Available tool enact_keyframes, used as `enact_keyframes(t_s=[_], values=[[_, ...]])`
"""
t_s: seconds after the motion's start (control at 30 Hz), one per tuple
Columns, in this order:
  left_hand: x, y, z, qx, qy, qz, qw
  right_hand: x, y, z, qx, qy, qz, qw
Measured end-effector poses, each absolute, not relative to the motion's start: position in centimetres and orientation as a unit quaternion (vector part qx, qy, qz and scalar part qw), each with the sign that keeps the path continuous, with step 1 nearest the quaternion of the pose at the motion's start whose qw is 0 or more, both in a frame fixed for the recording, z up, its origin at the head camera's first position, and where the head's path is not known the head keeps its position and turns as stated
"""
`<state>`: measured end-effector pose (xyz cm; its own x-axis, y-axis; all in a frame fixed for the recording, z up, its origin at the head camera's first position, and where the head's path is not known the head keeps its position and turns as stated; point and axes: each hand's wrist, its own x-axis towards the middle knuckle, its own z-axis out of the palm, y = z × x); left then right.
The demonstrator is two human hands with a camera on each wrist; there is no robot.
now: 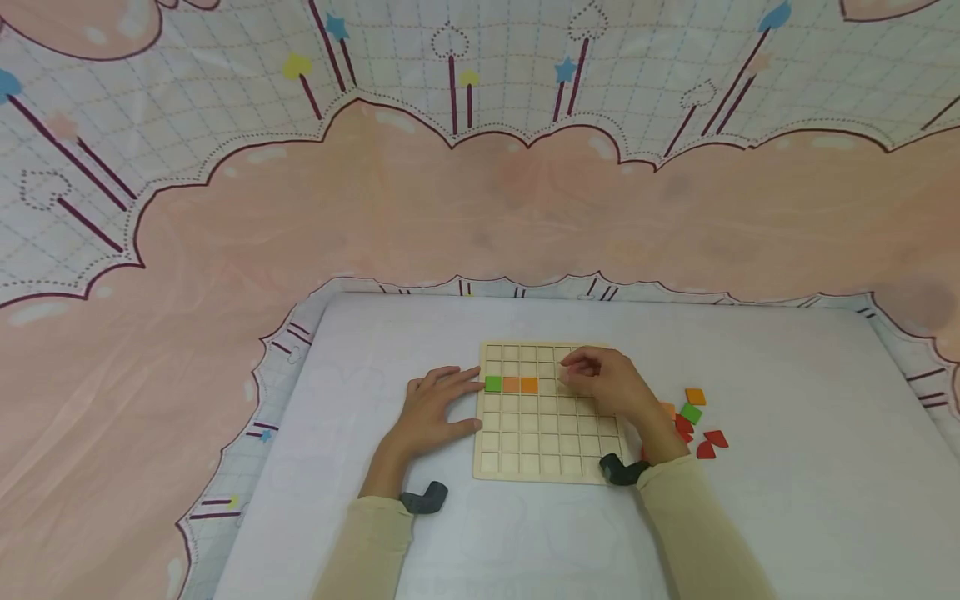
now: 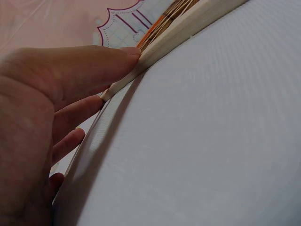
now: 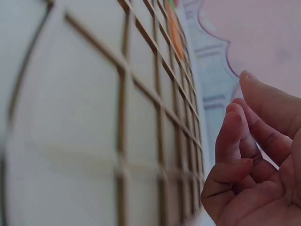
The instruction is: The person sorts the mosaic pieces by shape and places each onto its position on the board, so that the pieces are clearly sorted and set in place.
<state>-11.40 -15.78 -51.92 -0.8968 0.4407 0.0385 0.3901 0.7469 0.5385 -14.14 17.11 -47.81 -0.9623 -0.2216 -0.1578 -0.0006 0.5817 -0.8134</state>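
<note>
A pale wooden grid board [image 1: 551, 446] lies on the white table. In one of its rows sit a green square tile [image 1: 492, 384], a light orange tile [image 1: 511, 385] and a deeper orange tile [image 1: 529, 385], side by side from the left edge. My left hand [image 1: 435, 412] has its fingers spread, and its thumb and fingertips touch the board's left edge; the left wrist view shows the thumb [image 2: 113, 63] against that edge. Over the board's upper right cells is my right hand [image 1: 607, 382]. Its fingers [image 3: 230, 136] are loosely bent, with nothing visible between them and the thumb.
Right of the board lie loose pieces: an orange square [image 1: 695, 397], a green square [image 1: 691, 413] and several red pieces [image 1: 716, 438], some partly hidden by my right arm. A patterned cloth [image 1: 480, 208] hangs behind the white table [image 1: 810, 400].
</note>
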Motion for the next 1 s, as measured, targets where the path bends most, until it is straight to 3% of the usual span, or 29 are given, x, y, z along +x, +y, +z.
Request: enact_keyframes(t_s=[0.47,1.0], values=[[-11.4,-15.5,-51.8,0.217,0.936,0.271,0.055,-12.5,27.2,-45.5,0.017,0.922,-0.362,0.136],[-11.3,-15.6,-52.2,0.220,0.937,0.270,0.030,-10.8,34.2,-46.8,0.057,0.937,-0.308,0.156]])
